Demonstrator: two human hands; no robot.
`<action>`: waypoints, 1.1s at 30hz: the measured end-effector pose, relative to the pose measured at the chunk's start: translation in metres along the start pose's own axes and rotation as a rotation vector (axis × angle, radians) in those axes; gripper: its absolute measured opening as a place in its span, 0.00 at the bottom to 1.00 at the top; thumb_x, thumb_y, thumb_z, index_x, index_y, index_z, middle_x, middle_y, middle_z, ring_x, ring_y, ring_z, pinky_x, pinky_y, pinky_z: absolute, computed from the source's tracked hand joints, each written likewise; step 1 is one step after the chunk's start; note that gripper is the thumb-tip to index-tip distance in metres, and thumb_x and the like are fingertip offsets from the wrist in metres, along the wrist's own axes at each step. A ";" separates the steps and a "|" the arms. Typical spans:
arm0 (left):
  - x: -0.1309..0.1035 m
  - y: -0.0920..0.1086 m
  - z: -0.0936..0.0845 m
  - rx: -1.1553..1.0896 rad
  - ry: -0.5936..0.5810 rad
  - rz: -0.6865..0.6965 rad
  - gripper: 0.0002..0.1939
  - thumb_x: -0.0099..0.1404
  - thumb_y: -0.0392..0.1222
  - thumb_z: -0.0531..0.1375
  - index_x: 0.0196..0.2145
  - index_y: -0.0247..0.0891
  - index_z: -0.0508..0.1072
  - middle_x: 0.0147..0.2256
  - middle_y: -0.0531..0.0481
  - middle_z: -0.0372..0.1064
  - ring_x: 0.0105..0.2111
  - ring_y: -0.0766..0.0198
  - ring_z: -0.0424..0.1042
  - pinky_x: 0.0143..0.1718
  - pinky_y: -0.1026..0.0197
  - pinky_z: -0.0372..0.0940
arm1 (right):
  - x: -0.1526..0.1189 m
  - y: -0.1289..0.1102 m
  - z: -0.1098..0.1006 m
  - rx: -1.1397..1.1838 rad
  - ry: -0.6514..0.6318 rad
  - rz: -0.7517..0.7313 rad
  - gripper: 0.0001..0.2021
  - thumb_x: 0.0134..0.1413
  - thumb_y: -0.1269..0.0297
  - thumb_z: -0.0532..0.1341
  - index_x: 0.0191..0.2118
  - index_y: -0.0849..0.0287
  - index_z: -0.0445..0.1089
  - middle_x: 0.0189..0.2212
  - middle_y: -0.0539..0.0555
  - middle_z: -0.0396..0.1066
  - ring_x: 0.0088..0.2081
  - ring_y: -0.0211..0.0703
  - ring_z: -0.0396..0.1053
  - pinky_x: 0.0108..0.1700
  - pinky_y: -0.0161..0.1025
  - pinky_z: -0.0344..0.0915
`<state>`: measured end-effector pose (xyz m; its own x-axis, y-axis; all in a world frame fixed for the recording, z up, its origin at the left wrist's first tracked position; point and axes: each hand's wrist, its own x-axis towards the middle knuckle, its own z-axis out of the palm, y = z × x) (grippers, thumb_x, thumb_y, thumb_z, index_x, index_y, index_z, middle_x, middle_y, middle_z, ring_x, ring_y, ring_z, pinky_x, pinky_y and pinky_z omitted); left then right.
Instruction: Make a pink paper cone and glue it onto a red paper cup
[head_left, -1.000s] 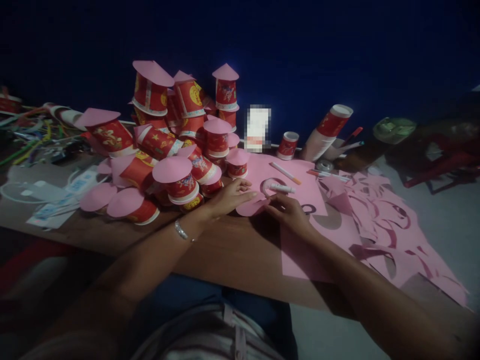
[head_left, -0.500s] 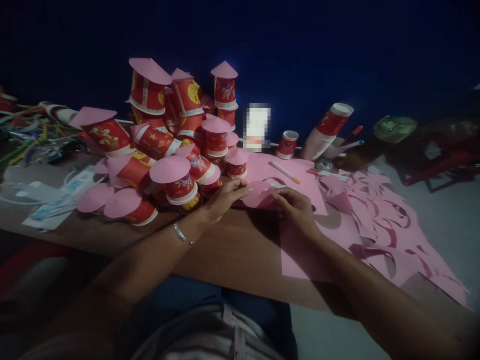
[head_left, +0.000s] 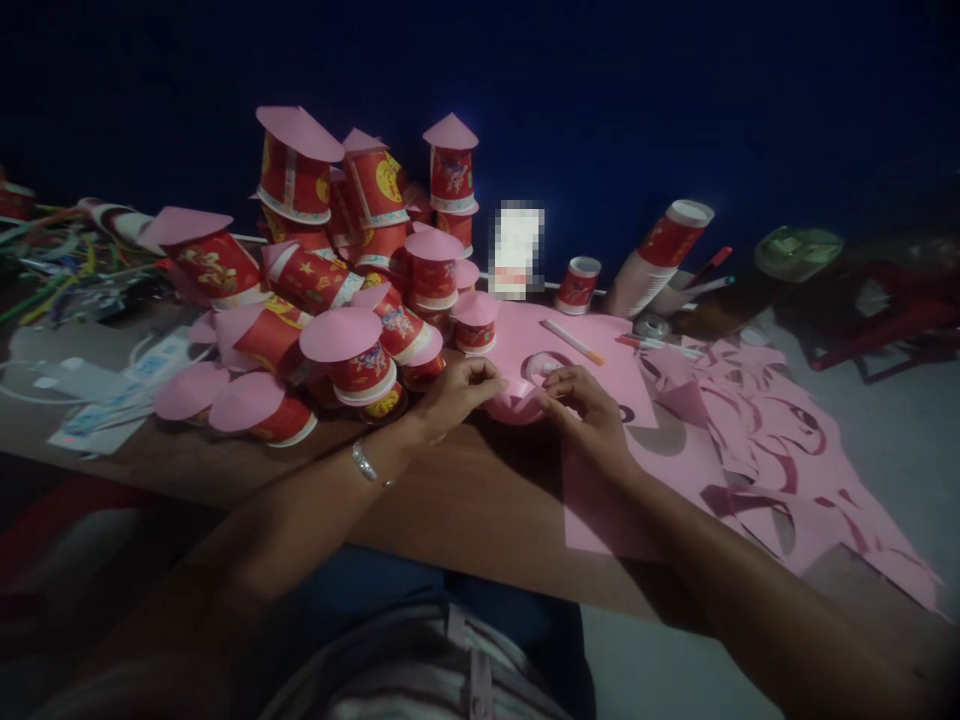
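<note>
A small curved piece of pink paper (head_left: 517, 403) is held between my two hands above the front part of the table. My left hand (head_left: 459, 395) pinches its left side, fingers closed. On the right side, my right hand (head_left: 586, 408) grips the same paper between thumb and fingers. Just behind the paper lies a round roll of tape (head_left: 546, 368) on a pink sheet (head_left: 592, 335). Left of my hands are several red paper cups with pink cone tops, such as one upright cup (head_left: 360, 372).
Pink paper scraps (head_left: 787, 430) cover the table's right side. Markers (head_left: 574, 342), a lone red cup (head_left: 577, 285) and a leaning cup stack (head_left: 660, 255) stand or lie behind. A power strip (head_left: 94, 385) and tangled wires (head_left: 67, 260) are at the left.
The pink paper has gone from nearly flat to curved, with a raised fold between my fingers. My right hand has shifted slightly left, and the tape roll shows more.
</note>
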<state>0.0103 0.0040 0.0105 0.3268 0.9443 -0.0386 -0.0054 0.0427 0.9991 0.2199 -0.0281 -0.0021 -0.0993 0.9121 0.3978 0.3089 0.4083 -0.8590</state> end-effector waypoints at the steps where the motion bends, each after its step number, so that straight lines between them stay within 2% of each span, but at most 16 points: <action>1: 0.000 0.000 0.000 0.011 -0.020 0.004 0.12 0.58 0.47 0.66 0.27 0.35 0.71 0.27 0.54 0.67 0.29 0.68 0.64 0.34 0.62 0.59 | 0.000 0.002 0.001 0.039 -0.006 0.036 0.14 0.58 0.50 0.67 0.29 0.54 0.72 0.38 0.55 0.73 0.45 0.49 0.71 0.42 0.44 0.70; 3: 0.000 -0.001 0.000 0.033 -0.052 0.014 0.12 0.57 0.46 0.67 0.27 0.35 0.72 0.27 0.55 0.67 0.29 0.68 0.63 0.35 0.62 0.58 | 0.000 0.008 0.004 0.135 -0.019 0.121 0.15 0.55 0.50 0.68 0.26 0.54 0.71 0.36 0.54 0.73 0.43 0.48 0.71 0.41 0.43 0.69; 8: 0.000 -0.001 0.001 0.011 -0.115 -0.018 0.12 0.56 0.47 0.68 0.29 0.35 0.74 0.28 0.54 0.68 0.31 0.67 0.64 0.36 0.62 0.57 | -0.003 0.019 0.012 0.396 -0.077 0.392 0.17 0.48 0.50 0.73 0.25 0.55 0.70 0.23 0.47 0.69 0.26 0.38 0.65 0.30 0.37 0.62; 11: 0.000 -0.002 0.001 -0.013 -0.124 -0.029 0.13 0.55 0.48 0.69 0.29 0.35 0.74 0.29 0.53 0.69 0.32 0.66 0.64 0.37 0.61 0.57 | -0.003 0.018 0.015 0.481 -0.088 0.453 0.18 0.43 0.50 0.75 0.25 0.56 0.70 0.22 0.47 0.70 0.25 0.38 0.65 0.29 0.36 0.62; 19: -0.001 -0.001 0.002 -0.033 -0.126 -0.040 0.13 0.55 0.47 0.69 0.28 0.35 0.74 0.28 0.54 0.68 0.31 0.67 0.63 0.36 0.61 0.56 | -0.003 0.016 0.015 0.509 -0.049 0.464 0.17 0.41 0.53 0.76 0.24 0.55 0.70 0.20 0.46 0.69 0.23 0.36 0.63 0.27 0.36 0.61; 25: 0.000 -0.001 0.002 -0.034 -0.138 -0.017 0.12 0.57 0.46 0.69 0.28 0.35 0.74 0.28 0.54 0.68 0.31 0.68 0.64 0.36 0.61 0.56 | -0.004 0.017 0.012 0.493 -0.068 0.473 0.16 0.44 0.53 0.75 0.26 0.55 0.71 0.22 0.47 0.71 0.24 0.38 0.65 0.28 0.37 0.62; 33: 0.000 -0.001 0.002 -0.017 -0.137 -0.006 0.13 0.57 0.47 0.69 0.28 0.35 0.74 0.28 0.53 0.70 0.31 0.67 0.65 0.37 0.61 0.58 | -0.004 0.017 0.013 0.557 -0.051 0.455 0.15 0.43 0.56 0.76 0.27 0.56 0.71 0.24 0.47 0.72 0.26 0.38 0.67 0.30 0.37 0.63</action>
<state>0.0119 0.0035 0.0097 0.4525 0.8908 -0.0402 -0.0192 0.0548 0.9983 0.2128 -0.0242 -0.0221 -0.1236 0.9914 -0.0429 -0.1962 -0.0668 -0.9783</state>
